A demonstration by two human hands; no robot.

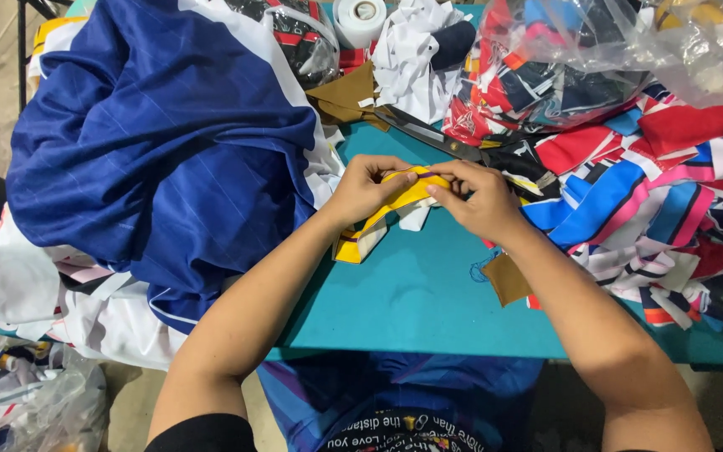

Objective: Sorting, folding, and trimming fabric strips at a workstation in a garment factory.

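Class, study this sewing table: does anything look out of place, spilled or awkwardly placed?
Yes. The scissors lie partly buried under the spilled heap of coloured fabric scraps, their blades poking out close to the right hand. Both hands, the left hand too, hold a yellow fabric strip.

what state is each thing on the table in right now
yellow fabric strip: pinched between both hands, folded
left hand: closed on the strip
right hand: closed on the strip
scissors: lying on the table, blades shut
blue cloth: heaped, crumpled
clear plastic bag: stuffed with scraps
tape roll: upright on its end
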